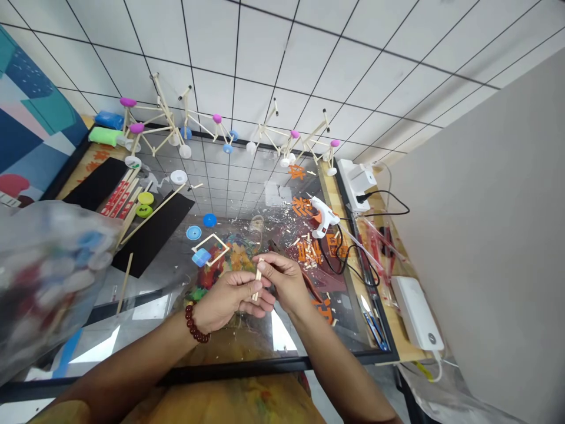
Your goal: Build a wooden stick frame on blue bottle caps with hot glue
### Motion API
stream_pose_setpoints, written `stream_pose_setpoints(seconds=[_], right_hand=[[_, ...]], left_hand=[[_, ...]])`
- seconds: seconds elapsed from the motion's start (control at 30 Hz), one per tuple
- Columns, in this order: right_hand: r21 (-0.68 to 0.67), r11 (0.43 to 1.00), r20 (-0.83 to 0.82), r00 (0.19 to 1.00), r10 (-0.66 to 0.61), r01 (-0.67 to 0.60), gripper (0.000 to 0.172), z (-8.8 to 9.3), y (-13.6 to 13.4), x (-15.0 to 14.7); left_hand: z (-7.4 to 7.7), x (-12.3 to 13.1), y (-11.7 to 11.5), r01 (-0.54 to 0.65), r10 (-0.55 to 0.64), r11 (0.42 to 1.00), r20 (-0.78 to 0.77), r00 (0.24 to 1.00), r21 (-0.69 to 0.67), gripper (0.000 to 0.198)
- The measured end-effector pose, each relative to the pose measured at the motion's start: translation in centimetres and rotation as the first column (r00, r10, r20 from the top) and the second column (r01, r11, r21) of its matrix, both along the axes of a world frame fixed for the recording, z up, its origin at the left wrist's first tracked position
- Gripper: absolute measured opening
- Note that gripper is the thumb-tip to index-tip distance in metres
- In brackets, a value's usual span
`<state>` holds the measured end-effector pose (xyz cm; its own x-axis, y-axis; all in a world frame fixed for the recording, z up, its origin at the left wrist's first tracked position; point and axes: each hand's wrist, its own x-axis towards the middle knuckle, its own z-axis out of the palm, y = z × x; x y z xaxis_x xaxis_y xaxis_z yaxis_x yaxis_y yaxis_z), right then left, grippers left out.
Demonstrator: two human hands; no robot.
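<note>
Between my two hands, over the glossy tabletop, are a few short wooden sticks (258,285) held upright side by side. My left hand (232,294), with a beaded bracelet at the wrist, pinches their lower part between thumb and fingers. At their upper end, my right hand (285,280) grips them with thumb and forefinger. Just beyond my left hand lies a small wooden stick frame (219,239), with a blue bottle cap (201,257) at its lower left corner. Two more blue caps (209,220) rest farther back.
Several stick-and-cap models (216,121) stand along the tiled wall. A white glue gun (325,217) with its cord lies right, near scattered wood scraps (282,227). A bag of caps (53,271) fills the left. Scissors (374,321) and a power strip (351,176) are at right.
</note>
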<state>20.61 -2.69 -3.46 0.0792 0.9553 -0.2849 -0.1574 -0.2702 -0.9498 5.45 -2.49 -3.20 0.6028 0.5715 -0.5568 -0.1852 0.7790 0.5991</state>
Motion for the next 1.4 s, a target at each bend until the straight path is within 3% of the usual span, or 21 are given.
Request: stream_pose_setpoints(seconds=[0.2, 0.3, 0.5, 0.6, 0.7, 0.77, 0.83, 0.93, 1.07, 1.13, 1.17, 1.23, 1.3, 1.33, 1.4], right_hand=[[0.071, 0.997, -0.023, 0.999, 0.033, -0.032, 0.019, 0.2, -0.3, 0.4], [0.183, 0.981, 0.073, 0.996, 0.047, -0.059, 0.014, 0.1, -0.3, 0.4], [0.319, 0.933, 0.357, 0.933, 0.043, -0.165, 0.016, 0.2, 0.0, 0.5], [0.301, 0.915, 0.600, 0.799, 0.038, -0.270, 0.019, 1.4, -0.9, 2.7], [0.182, 0.939, 0.858, 0.513, -0.007, -0.292, 0.023, 2.0, -2.9, 6.4], [0.071, 0.963, 0.931, 0.364, 0.030, -0.260, 0.029, 1.6, -4.3, 8.6], [-0.022, 0.969, 0.944, 0.314, 0.102, -0.248, 0.028, 0.8, -5.3, 10.0], [-0.063, 0.939, 0.940, 0.296, 0.170, -0.339, 0.014, -0.2, -6.0, 10.0], [-0.101, 0.915, 0.948, 0.240, 0.207, -0.392, 0.010, 0.2, -5.4, 8.9], [-0.094, 0.921, 0.926, 0.306, 0.219, -0.377, 0.016, 1.1, -4.8, 9.1], [-0.084, 0.926, 0.894, 0.382, 0.234, -0.369, 0.018, 1.6, -4.6, 9.3], [-0.081, 0.947, 0.738, 0.619, 0.267, -0.311, 0.026, 2.4, -4.3, 10.0], [-0.153, 0.962, 0.424, 0.864, 0.272, -0.228, 0.034, 3.1, -4.4, 10.6], [-0.201, 0.957, 0.233, 0.939, 0.253, -0.208, 0.038, 3.2, -4.7, 10.7], [-0.259, 0.939, -0.091, 0.973, 0.211, -0.228, 0.042, 3.4, -5.2, 10.6]], left_hand=[[-0.1, -0.1, -0.1, 0.013, -0.016, 0.992, 0.020, 1.000, 0.124, 0.041], [-0.4, 0.3, -0.6, -0.040, 0.037, 0.970, 0.018, 0.999, 0.240, 0.038], [-0.9, 0.9, -0.9, -0.099, 0.119, 0.953, -0.054, 0.991, 0.286, 0.042], [-0.9, 0.6, -0.3, -0.120, 0.131, 0.970, -0.037, 0.991, 0.210, 0.040], [-0.7, 0.1, 0.3, -0.138, 0.137, 0.986, 0.018, 0.990, 0.098, 0.043], [-0.5, -0.1, 0.5, -0.146, 0.143, 0.987, 0.047, 0.989, 0.070, 0.043], [-0.4, -0.1, 0.3, -0.146, 0.141, 0.987, 0.074, 0.987, 0.068, 0.041], [-0.3, 0.0, 0.0, -0.160, 0.150, 0.982, 0.100, 0.984, 0.103, 0.039], [-0.3, 0.1, 0.0, -0.189, 0.172, 0.962, 0.101, 0.980, 0.195, 0.036], [-0.3, 0.0, 0.1, -0.194, 0.172, 0.959, 0.119, 0.978, 0.207, 0.033], [-0.3, -0.1, 0.2, -0.202, 0.177, 0.958, 0.134, 0.975, 0.204, 0.032], [-0.1, -0.3, 0.4, -0.232, 0.202, 0.955, 0.165, 0.965, 0.187, 0.031], [0.2, -0.4, 0.5, -0.272, 0.244, 0.949, 0.175, 0.954, 0.157, 0.033], [0.4, -0.5, 0.6, -0.287, 0.263, 0.947, 0.167, 0.950, 0.142, 0.034], [0.8, -0.5, 0.8, -0.304, 0.287, 0.944, 0.140, 0.948, 0.126, 0.033]])
